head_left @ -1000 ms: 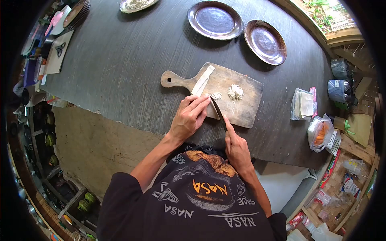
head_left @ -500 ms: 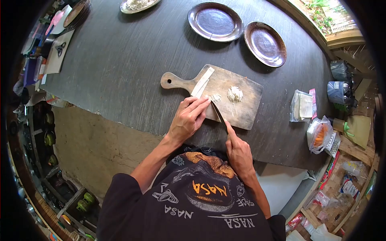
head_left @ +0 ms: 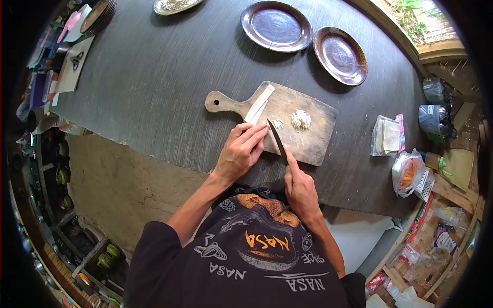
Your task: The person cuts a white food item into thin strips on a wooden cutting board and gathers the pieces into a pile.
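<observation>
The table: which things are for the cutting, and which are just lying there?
For cutting:
knife in right hand
white strips under left hand
wooden board
little white heap
maybe plate with similar shreds

Seemingly idle:
larger dark plate
smaller dark plate
bag of orange things

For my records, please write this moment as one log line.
left hand: holding pale strips | right hand: holding knife | cutting board: shredded pile

The cutting board (head_left: 321, 118) is tan-brown with darker patches — the shreds (head_left: 301, 120) creamy white. Orange and grey "NASA" lettering patterns the black T-shirt (head_left: 205, 277).
</observation>
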Demonstrator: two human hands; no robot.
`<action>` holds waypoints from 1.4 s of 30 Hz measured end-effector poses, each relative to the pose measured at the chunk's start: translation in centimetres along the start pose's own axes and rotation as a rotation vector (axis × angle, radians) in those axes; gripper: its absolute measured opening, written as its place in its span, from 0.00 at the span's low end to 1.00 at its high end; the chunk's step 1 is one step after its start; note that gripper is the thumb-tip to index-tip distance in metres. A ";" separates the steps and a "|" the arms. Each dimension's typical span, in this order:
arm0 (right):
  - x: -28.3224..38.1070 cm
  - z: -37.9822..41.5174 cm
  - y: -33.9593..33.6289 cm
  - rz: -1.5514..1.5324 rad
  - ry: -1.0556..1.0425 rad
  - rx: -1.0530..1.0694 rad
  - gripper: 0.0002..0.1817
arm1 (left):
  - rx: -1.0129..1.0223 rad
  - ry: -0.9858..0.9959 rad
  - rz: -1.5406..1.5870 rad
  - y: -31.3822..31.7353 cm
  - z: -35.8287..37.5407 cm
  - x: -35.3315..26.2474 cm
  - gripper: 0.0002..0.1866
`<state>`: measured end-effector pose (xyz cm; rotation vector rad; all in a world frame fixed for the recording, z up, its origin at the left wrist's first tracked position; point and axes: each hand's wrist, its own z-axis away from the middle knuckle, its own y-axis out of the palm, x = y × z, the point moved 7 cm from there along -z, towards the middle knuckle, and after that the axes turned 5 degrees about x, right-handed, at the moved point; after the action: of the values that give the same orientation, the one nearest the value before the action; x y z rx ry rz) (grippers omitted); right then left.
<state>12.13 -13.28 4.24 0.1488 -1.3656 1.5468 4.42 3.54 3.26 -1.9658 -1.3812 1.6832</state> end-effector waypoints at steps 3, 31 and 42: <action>-0.1 -0.1 0.0 -0.008 -0.005 0.020 0.36 | -0.003 -0.002 0.005 0.0 0.1 0.0 0.19; 0.2 0.4 0.1 0.130 -0.042 -0.012 0.39 | 0.026 0.013 -0.008 -0.1 0.0 0.1 0.19; -0.6 1.2 0.3 0.077 -0.056 -0.016 0.39 | 0.034 0.014 -0.017 -0.1 0.3 0.0 0.19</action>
<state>11.60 -14.48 4.10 0.1322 -1.4415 1.6057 4.15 3.50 3.20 -1.9384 -1.3514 1.6718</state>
